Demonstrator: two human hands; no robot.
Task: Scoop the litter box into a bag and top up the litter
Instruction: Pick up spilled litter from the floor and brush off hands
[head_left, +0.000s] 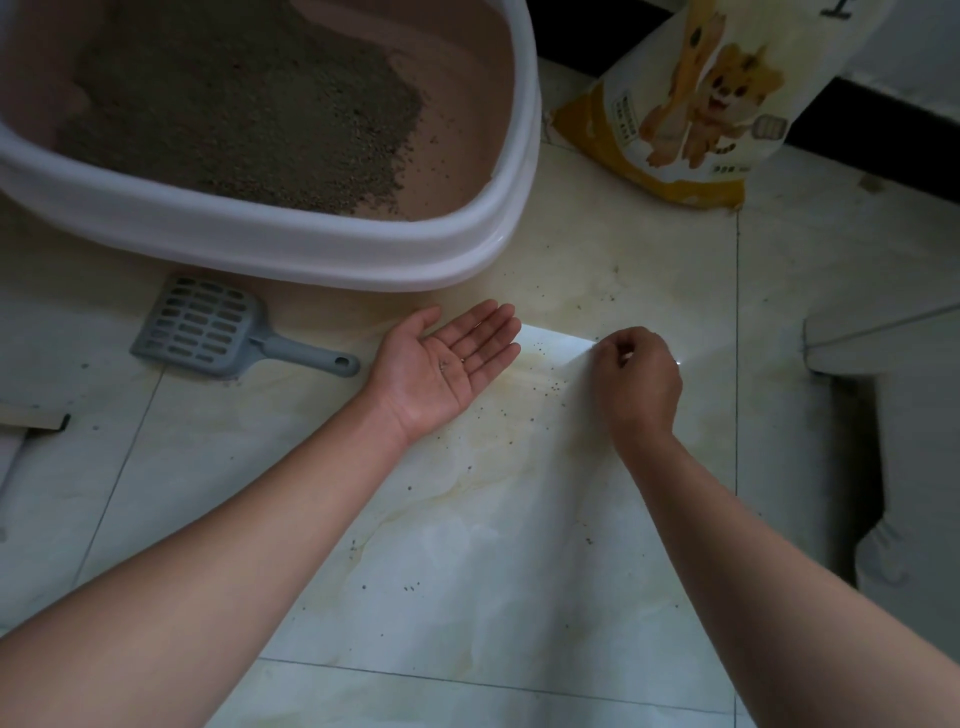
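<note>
A pink litter box (322, 244) with a white rim stands at the upper left, grey litter (244, 104) heaped in its left part. A grey slotted scoop (208, 327) lies on the floor in front of it. The yellow-and-white litter bag (691, 104) stands upright at the upper right. My left hand (447, 364) is held palm up just right of the scoop's handle, fingers straight, a few litter grains on the palm. My right hand (634, 374) hovers low over the tile with fingers curled and tips pinched together; what they pinch is too small to see.
Loose litter grains (550, 387) are scattered over the cream floor tiles between and below my hands. A white object (883, 343) stands at the right edge, with a dark gap beneath it. A flat item (31, 418) lies at the left edge.
</note>
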